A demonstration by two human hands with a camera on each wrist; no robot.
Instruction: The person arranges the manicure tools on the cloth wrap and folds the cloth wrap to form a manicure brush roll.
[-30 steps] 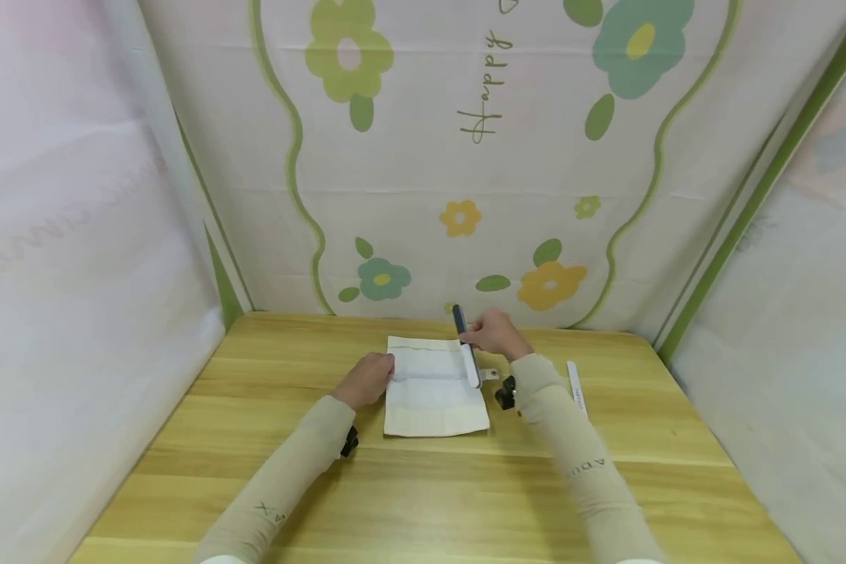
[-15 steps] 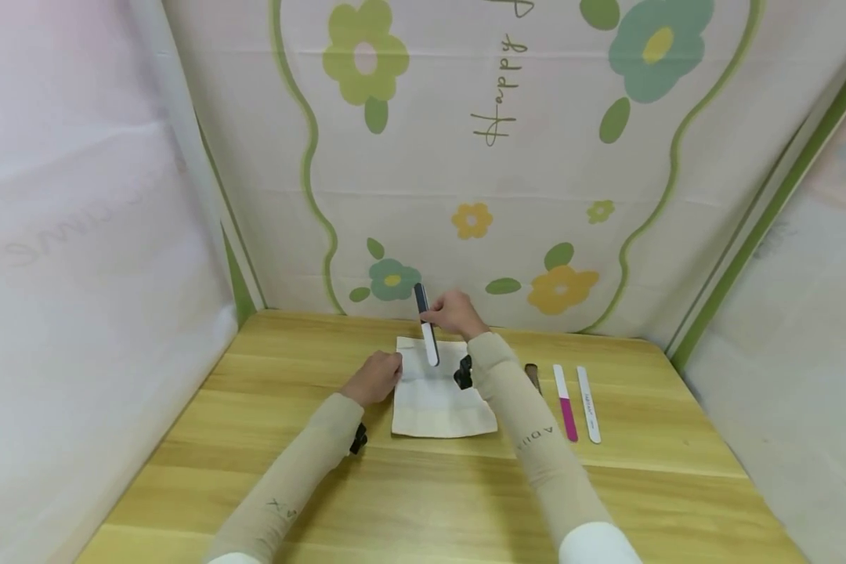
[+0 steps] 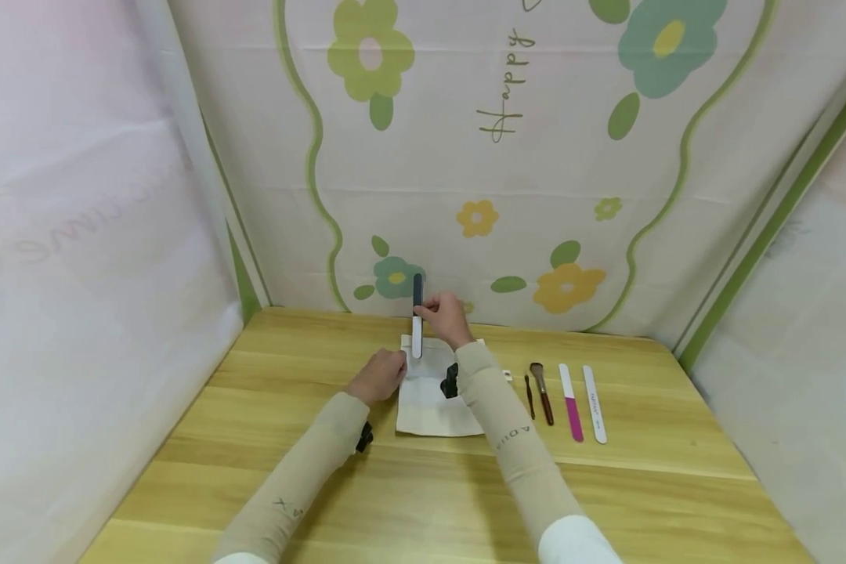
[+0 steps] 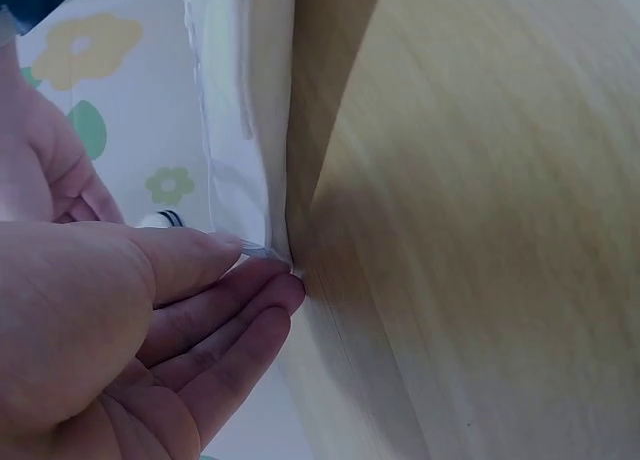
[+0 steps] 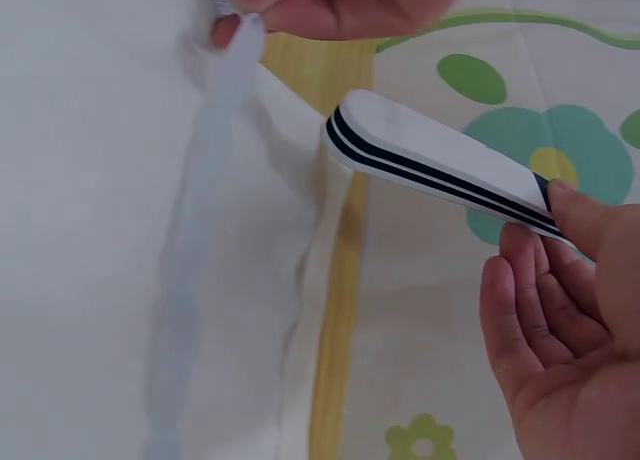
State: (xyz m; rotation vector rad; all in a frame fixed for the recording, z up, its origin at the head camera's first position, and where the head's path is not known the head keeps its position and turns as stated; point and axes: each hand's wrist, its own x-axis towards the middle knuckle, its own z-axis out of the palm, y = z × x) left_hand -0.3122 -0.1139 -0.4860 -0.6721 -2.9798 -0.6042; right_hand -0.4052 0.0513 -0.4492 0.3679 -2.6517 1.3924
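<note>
A flat cream pouch (image 3: 430, 415) lies on the wooden table, with a translucent bluish band (image 5: 185, 270) across it. My left hand (image 3: 381, 376) pinches the pouch's left edge between thumb and fingers, as the left wrist view also shows. Above the pouch's far left part, my right hand (image 3: 447, 317) holds a long nail buffer (image 3: 417, 337) by its middle. One half of the buffer's face is black and the other white, and dark layers (image 5: 430, 177) run along its side. Its white end points toward the pouch. My right forearm hides part of the pouch.
Right of the pouch lie a thin dark tool (image 3: 529, 395), a makeup brush (image 3: 541, 392), a white-and-pink nail file (image 3: 571, 407) and a white nail file (image 3: 595, 403). A patterned cloth wall (image 3: 395, 188) stands at the table's back edge.
My right hand has carried the nail buffer left, from the pouch's right edge to its far left part, and turned it nearly straight. My left hand keeps its pinch. The brush and files have come into sight.
</note>
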